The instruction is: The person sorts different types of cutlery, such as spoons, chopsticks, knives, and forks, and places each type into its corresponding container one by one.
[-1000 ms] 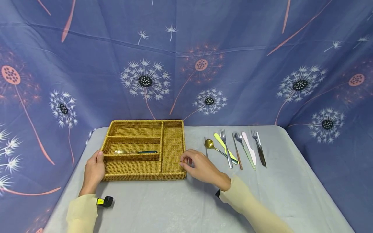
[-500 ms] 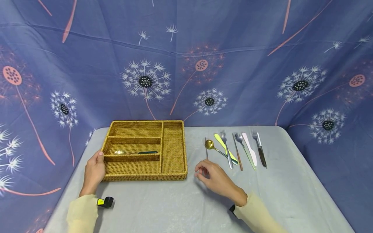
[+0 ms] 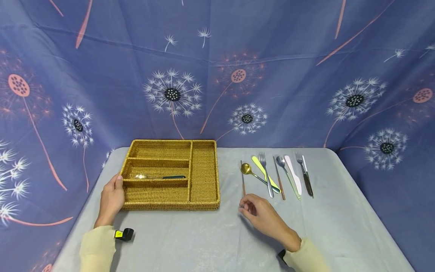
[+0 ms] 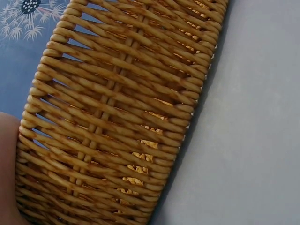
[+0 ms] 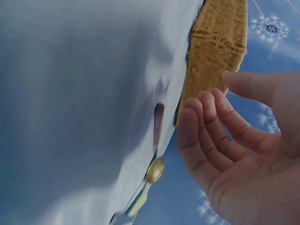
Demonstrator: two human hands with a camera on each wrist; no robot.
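A wicker cutlery tray (image 3: pixel 204 206) with several compartments stands at the left of the table. My left hand (image 3: pixel 112 200) holds its left wall near the front corner; most of its fingers are hidden. In the left wrist view, the woven wall (image 4: pixel 112 112) fills the middle. A spoon (image 3: pixel 173 177) with a dark handle lies in the tray's middle left compartment. My right hand (image 3: pixel 263 217), loosely curled and holding nothing, hovers near the brown handle end of a thin utensil (image 3: pixel 243 185). In the right wrist view, that brown handle (image 5: pixel 159 122) lies apart from the fingertips.
Right of the tray lie a gold spoon (image 3: pixel 246 169), a yellow-green knife (image 3: pixel 259 164), a fork (image 3: pixel 266 177), another thin brown-handled utensil (image 3: pixel 279 181), a green-handled spoon (image 3: pixel 292 181), a pink knife (image 3: pixel 293 175), a dark-handled fork (image 3: pixel 303 170) and a white-tipped utensil (image 3: pixel 304 164). A patterned cloth (image 3: pixel 289 94) hangs behind.
My right hand has moved from the tray's right edge rightward and toward me, to the near end of the thin brown-handled utensil. My left hand stays on the tray.
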